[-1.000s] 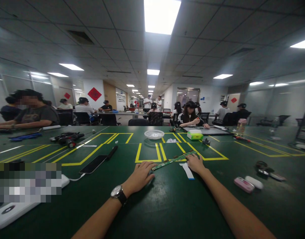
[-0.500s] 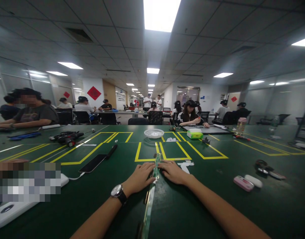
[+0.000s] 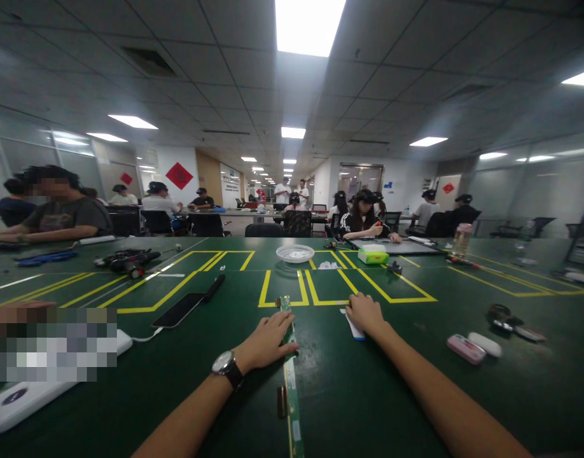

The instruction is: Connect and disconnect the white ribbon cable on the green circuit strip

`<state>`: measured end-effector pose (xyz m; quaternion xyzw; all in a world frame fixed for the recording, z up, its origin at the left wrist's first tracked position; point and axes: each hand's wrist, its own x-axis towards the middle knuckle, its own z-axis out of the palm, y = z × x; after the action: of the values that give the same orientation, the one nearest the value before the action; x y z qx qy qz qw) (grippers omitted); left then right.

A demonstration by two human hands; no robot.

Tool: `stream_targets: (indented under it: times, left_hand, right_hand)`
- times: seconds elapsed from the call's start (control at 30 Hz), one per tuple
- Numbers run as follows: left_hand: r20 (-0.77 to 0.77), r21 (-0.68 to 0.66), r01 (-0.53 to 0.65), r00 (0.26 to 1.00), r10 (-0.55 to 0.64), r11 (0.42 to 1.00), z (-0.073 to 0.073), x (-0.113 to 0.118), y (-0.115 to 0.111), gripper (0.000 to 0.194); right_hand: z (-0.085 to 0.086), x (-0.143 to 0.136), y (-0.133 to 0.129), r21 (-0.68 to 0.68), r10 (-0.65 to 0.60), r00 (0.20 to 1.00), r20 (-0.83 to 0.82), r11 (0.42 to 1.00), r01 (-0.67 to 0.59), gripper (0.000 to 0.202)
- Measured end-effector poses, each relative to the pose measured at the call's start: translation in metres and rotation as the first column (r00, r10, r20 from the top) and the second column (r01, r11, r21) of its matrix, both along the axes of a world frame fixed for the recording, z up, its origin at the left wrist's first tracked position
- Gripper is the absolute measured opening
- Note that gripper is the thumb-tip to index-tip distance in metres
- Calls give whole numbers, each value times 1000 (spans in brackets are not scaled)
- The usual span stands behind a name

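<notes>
A long, narrow green circuit board (image 3: 292,381) lies on the table in front of me, running from the near edge toward the middle. My left hand (image 3: 268,337) rests on its upper part, fingers stretched over the strip and thumb apart along it. Brown flex connectors (image 3: 282,402) stick out from the board's left side. To the right, my right hand (image 3: 366,313) is closed, its fingers bent down over a white slip (image 3: 353,326) with a blue edge. The fingertips hide part of that slip.
A white basket (image 3: 294,254) stands ahead, with crumpled white scraps (image 3: 328,265) beside it. At left are a phone (image 3: 180,310), a white power bank (image 3: 29,397) and another person's hand (image 3: 20,312). A pink case (image 3: 465,349) lies right. Yellow tape (image 3: 330,303) marks the table.
My right hand has left the circuit board and moved right onto the white slip. The board's far end has shifted left, and my left hand stays on it.
</notes>
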<state>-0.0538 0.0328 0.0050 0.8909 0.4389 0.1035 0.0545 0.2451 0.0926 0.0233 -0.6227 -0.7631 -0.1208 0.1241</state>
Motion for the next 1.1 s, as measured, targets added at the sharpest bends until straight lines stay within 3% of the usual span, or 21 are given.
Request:
stream_targets:
  times: [0.1, 0.17, 0.23, 0.33, 0.4, 0.47, 0.57, 0.7, 0.77, 1.1]
  left_hand:
    - [-3, 1, -22, 1000, 22, 1000, 0, -2, 1, 70]
    - [2, -1, -41, 999, 41, 999, 0, -2, 1, 68]
    - [-2, -8, -53, 999, 53, 999, 1, -2, 1, 67]
    - [-14, -16, -45, 999, 45, 999, 1, -2, 1, 67]
    - [-18, -18, -37, 999, 36, 999, 2, -3, 0, 67]
    - [-19, -13, -37, 999, 37, 999, 2, -3, 0, 67]
    - [-19, -4, -37, 999, 37, 999, 1, -3, 1, 67]
    - [-26, -2, -35, 999, 35, 999, 0, -3, 1, 66]
    - [-25, -3, -36, 999, 36, 999, -1, -2, 1, 65]
    - [-19, -39, -42, 999, 41, 998, -5, -1, 5, 66]
  right_hand:
    - [-4, -3, 0, -23, 62, 998, -26, 998, -63, 18]
    - [-8, -15, -3, -42, 196, 979, -56, 979, -198, 14]
    - [-11, -30, -7, -41, 401, 906, -135, 912, -409, 16]
    - [-14, -51, -18, 14, 651, 709, -270, 739, -673, 23]
    - [-13, -62, -26, 29, 712, 630, -311, 670, -742, 25]
    - [-12, -67, -32, 35, 735, 590, -334, 636, -771, 25]
    - [-11, -71, -35, 72, 726, 593, -347, 652, -755, 23]
    - [-18, -71, -29, 133, 620, 716, -320, 778, -614, 17]
    - [-22, -72, -26, 115, 592, 753, -287, 802, -586, 16]
    - [-23, -75, -27, 116, 639, 709, -298, 761, -638, 16]
